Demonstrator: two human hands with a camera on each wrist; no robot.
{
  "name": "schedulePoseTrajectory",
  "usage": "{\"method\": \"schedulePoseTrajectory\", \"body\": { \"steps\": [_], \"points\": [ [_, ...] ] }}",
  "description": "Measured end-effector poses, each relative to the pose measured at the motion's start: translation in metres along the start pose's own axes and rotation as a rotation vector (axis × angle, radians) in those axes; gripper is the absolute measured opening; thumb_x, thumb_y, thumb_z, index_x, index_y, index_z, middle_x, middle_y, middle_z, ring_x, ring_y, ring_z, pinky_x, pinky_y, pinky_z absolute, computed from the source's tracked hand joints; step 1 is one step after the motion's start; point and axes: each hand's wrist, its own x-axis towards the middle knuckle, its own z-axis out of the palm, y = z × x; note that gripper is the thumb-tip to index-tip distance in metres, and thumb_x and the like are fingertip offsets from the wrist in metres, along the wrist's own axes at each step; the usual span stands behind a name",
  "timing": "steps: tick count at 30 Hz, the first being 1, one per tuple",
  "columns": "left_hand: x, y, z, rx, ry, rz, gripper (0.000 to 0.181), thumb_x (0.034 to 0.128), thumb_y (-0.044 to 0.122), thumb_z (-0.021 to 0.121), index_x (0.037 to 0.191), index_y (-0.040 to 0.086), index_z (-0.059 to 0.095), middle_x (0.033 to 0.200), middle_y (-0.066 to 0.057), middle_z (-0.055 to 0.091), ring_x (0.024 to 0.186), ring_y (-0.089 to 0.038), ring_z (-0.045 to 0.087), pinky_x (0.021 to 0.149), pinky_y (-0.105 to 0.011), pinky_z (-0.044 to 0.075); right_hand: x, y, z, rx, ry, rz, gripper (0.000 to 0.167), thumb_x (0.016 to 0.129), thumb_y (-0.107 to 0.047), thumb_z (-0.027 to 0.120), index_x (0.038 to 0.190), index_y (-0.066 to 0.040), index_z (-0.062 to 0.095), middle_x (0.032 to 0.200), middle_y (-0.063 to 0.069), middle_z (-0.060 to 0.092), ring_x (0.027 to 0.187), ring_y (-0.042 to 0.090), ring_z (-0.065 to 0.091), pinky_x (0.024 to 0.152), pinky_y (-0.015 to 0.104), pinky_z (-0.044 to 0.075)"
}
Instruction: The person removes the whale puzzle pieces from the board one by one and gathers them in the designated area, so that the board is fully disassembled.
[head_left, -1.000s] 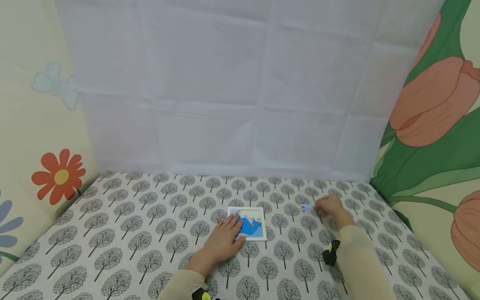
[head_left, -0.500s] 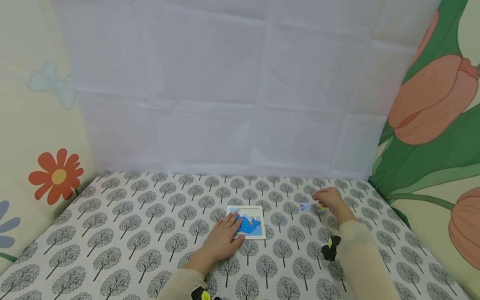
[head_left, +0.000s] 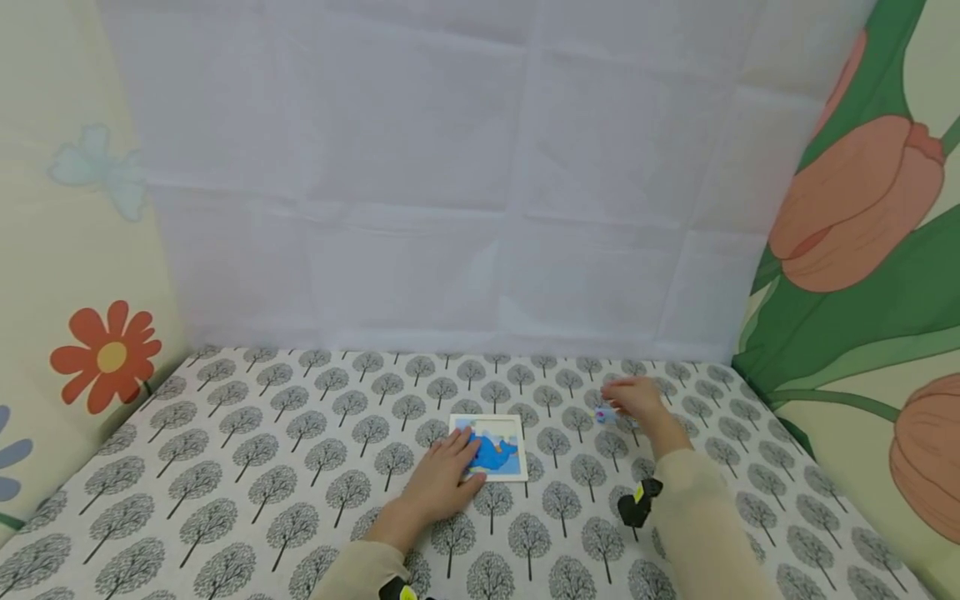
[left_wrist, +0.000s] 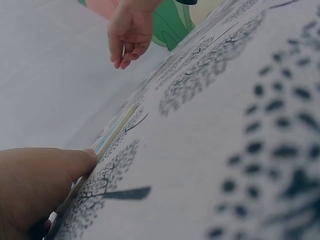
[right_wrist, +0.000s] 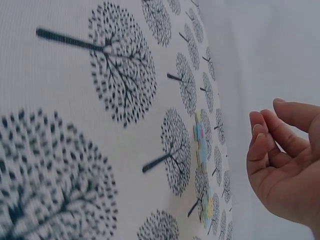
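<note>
A white-framed picture board (head_left: pixel 522 450) with a blue whale lies on the patterned cloth in the head view. My left hand (head_left: pixel 438 483) rests on its left side, fingers spread and fairly straight; in the left wrist view the thumb of that hand (left_wrist: pixel 40 180) touches the board's edge (left_wrist: pixel 117 127). My right hand (head_left: pixel 641 404) hovers to the right of the board, over small flat pieces (head_left: pixel 602 414) that it partly hides. From the right wrist, this hand (right_wrist: pixel 290 160) shows loosely bent fingers, thumb apart, nothing between them. A light-blue piece (right_wrist: pixel 202 145) and a yellow-and-blue piece (right_wrist: pixel 208 207) lie below it.
The cloth with printed trees (head_left: pixel 255 500) covers the table. A white sheet (head_left: pixel 420 167) hangs behind it, and flower-printed panels stand at the left (head_left: pixel 45 267) and right (head_left: pixel 832 333).
My right hand has risen off the cloth near the pieces and shifted left above them. My left hand stays on the board. The head view has turned slightly.
</note>
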Motion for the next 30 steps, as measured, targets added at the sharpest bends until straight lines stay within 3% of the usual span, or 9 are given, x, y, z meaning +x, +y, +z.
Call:
{"method": "schedulePoseTrajectory", "body": {
  "steps": [6,12,19,30],
  "points": [
    [0.000,0.001,-0.002,-0.011,0.010,-0.004,0.052,0.0858,0.026,0.052,0.126,-0.004,0.040,0.133,-0.022,0.030,0.123,-0.035,0.023,0.097,-0.048,0.020,-0.005,-0.007,0.011,0.054,-0.025,0.005,0.029,0.082,-0.010,0.058,0.104,0.008,0.056,0.090,0.011,0.061,0.079,0.020,0.055,0.069,0.028,0.048],
    [0.001,0.002,-0.002,-0.022,0.026,-0.010,0.052,0.0849,0.025,0.053,0.125,-0.005,0.041,0.132,-0.022,0.031,0.122,-0.035,0.024,0.096,-0.048,0.021,-0.007,-0.008,0.023,0.151,-0.085,-0.005,0.031,0.081,-0.011,0.059,0.106,0.007,0.055,0.096,0.011,0.058,0.084,0.023,0.052,0.072,0.032,0.046],
    [-0.001,0.002,-0.004,-0.010,0.050,-0.021,0.053,0.0833,0.025,0.055,0.124,-0.005,0.042,0.132,-0.023,0.031,0.121,-0.036,0.026,0.096,-0.047,0.023,-0.014,-0.011,0.040,0.155,-0.177,-0.095,0.036,0.083,-0.014,0.058,0.113,0.006,0.052,0.107,0.014,0.053,0.090,0.027,0.050,0.078,0.037,0.043],
    [-0.007,-0.004,-0.006,-0.009,0.072,-0.028,0.053,0.0831,0.026,0.055,0.125,-0.004,0.042,0.132,-0.022,0.031,0.120,-0.036,0.028,0.094,-0.049,0.024,-0.026,-0.015,0.078,0.280,-0.219,-0.112,0.032,0.083,-0.010,0.058,0.111,0.005,0.054,0.100,0.012,0.057,0.086,0.027,0.054,0.074,0.036,0.046]
  ]
}}
